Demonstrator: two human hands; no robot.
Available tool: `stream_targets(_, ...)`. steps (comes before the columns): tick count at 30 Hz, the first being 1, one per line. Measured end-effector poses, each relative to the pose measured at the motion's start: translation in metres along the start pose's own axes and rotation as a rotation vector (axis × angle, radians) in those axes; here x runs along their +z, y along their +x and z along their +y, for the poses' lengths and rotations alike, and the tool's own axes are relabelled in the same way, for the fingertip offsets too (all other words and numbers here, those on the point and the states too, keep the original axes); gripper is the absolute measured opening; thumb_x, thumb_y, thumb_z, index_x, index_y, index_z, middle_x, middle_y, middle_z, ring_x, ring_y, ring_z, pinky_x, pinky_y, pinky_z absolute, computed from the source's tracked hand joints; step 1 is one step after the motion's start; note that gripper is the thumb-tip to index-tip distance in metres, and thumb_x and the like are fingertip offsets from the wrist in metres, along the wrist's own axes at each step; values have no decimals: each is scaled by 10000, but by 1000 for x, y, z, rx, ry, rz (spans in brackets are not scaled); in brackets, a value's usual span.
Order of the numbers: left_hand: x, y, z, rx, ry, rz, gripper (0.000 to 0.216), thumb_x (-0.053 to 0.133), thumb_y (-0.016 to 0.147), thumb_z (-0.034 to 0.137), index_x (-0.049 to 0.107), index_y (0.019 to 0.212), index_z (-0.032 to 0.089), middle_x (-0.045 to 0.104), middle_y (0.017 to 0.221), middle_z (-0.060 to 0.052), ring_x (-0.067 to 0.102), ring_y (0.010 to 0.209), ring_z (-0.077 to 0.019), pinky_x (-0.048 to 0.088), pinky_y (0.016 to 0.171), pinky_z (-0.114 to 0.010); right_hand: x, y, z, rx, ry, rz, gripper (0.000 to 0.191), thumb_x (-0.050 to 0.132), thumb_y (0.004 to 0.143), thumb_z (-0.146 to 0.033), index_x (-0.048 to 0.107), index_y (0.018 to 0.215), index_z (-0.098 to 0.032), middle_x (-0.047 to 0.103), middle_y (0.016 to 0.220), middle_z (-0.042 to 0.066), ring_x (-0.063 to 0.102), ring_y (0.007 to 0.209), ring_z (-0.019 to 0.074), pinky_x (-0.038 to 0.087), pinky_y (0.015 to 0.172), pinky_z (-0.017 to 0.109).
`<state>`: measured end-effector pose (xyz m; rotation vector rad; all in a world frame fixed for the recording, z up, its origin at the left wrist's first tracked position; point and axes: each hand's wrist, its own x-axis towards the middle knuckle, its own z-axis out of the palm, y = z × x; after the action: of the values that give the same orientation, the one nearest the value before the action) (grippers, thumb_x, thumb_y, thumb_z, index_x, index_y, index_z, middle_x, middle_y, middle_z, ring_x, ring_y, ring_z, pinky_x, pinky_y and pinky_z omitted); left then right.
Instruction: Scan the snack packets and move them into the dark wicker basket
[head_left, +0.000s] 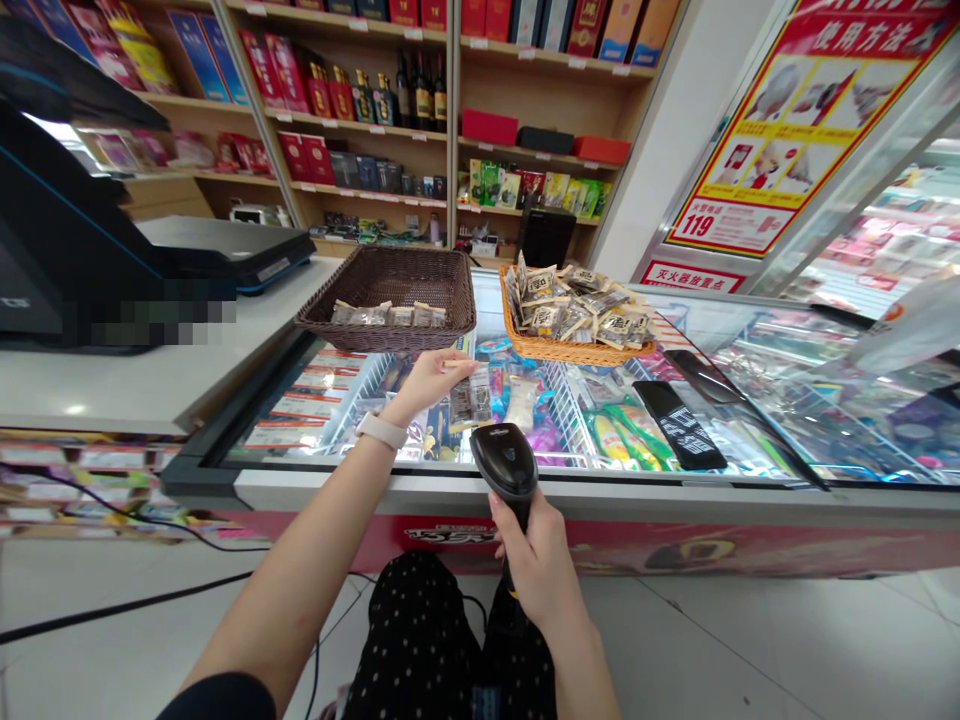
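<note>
Fingers of my left hand [435, 380] are closed on the top edge of small snack packets [471, 400] with dark contents, over the glass freezer top. Wrapped round the handle of a black barcode scanner [506, 460] is my right hand [538, 555]; the scanner's head points toward the freezer, just below the packets. Behind my left hand a dark brown wicker basket [330, 305] holds several similar packets. To its right, an orange wicker basket [577, 350] is heaped with more packets, beige labels showing on them.
Two dark phones, one with writing on its screen [679, 425], lie on the glass at right. A freezer [300, 490] stands before my knees. At left is a counter [262, 345] with a black checkout machine [67, 230]. Cables [135, 605] cross the floor. Stocked shelves [345, 125] stand behind.
</note>
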<state>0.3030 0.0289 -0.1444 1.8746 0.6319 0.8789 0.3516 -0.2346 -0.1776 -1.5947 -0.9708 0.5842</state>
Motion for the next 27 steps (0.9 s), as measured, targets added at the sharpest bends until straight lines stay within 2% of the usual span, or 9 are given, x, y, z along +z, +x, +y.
stream_targets(3,0,-2,3,-1,-21,73,432,764,750,565,768,824,140,706,712,-46,599,651,-158,442,600,-253,0,4,-7,-29,-24,-10,452,513,1018,-533,686,1194,-155,767,914,115,752,823,283,538,600,297)
stream_targets(6,-13,2,15,27,-81,181,431,770,748,568,752,818,142,687,701,-35,577,631,-140,437,590,-242,3,14,-20,-90,-19,-27,404,524,1016,-498,682,1171,-160,768,919,100,749,850,274,534,633,291)
stream_targets(11,-73,45,49,116,-53,376,411,785,746,528,754,874,139,716,800,-67,610,692,-149,479,633,-241,12,32,-43,-184,77,-84,339,539,1022,-448,675,1144,-161,759,997,111,732,959,278,541,696,300)
stream_targets(13,-99,73,58,97,77,431,384,786,752,493,763,876,130,701,763,-65,597,672,-147,475,621,-238,16,36,-49,-188,101,-99,321,547,1019,-437,670,1139,-166,753,1008,105,723,964,275,537,729,311)
stream_targets(15,-114,101,59,23,216,438,371,793,747,468,775,884,124,678,706,-57,583,640,-150,478,610,-244,20,37,-52,-178,123,-116,305,553,1013,-435,665,1115,-170,748,990,98,717,937,270,530,724,312)
stream_targets(17,-116,123,50,-81,328,412,364,815,724,464,780,866,130,676,679,-58,588,626,-164,501,623,-268,21,36,-53,-168,134,-125,294,557,1004,-436,661,1085,-172,741,973,98,711,918,270,522,681,300)
stream_targets(20,-100,143,29,-211,466,319,349,869,663,470,774,792,160,715,710,-81,645,674,-202,537,687,-299,20,32,-51,-155,119,-119,315,539,1012,-445,659,1103,-169,731,976,99,706,886,256,514,632,280)
stream_targets(24,-76,149,5,-247,666,202,337,888,641,486,756,750,195,760,788,-109,712,833,-247,547,780,-299,16,31,-45,-126,100,-118,356,535,1027,-452,658,1198,-165,725,945,86,686,756,226,527,624,285)
stream_targets(27,-75,146,1,-262,805,178,342,843,704,507,761,829,199,778,904,-149,728,928,-291,548,818,-329,15,35,-41,-133,78,-75,362,534,1023,-476,676,1147,-167,720,889,78,673,697,219,521,604,286)
